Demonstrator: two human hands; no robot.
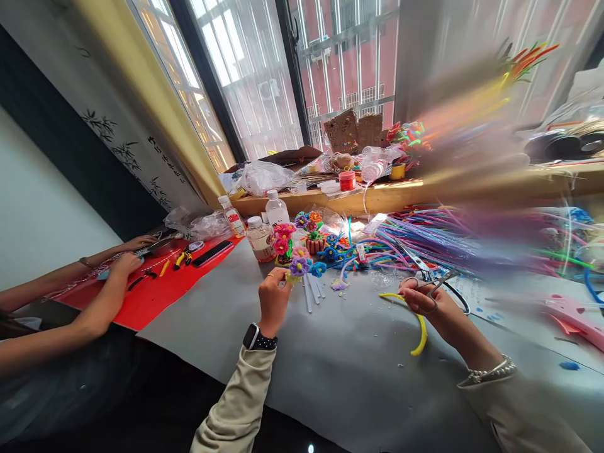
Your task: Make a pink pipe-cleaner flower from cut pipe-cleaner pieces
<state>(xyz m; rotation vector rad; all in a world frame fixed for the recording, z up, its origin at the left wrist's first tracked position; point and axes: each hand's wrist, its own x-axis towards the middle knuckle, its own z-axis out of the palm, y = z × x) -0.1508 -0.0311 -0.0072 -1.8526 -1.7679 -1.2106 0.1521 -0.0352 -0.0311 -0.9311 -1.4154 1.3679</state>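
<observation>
My left hand (272, 299) is closed, with thumb and fingers pinched at a small bunch of fuzzy pipe-cleaner flowers (300, 267) in purple, blue, pink and yellow. The exact grip point is partly hidden by the fingers. My right hand (427, 303) is closed round small metal scissors (442, 281), whose blades point up and right. Beneath that hand a bent yellow pipe cleaner (419, 336) lies on the grey table cover (330, 371). Larger scissors with black handles (460, 296) lie just behind the right hand. Clear sticks (309, 296) lie beside my left hand.
Behind my hands stand bottles (260, 239), a pink pipe-cleaner flower pot (284, 242) and a striped pot (315, 244). Bundled pipe cleaners (415, 236) spread rightward. A pink glue gun (576, 321) lies far right. At left, another person's hands (125, 264) work over a red mat (155, 296).
</observation>
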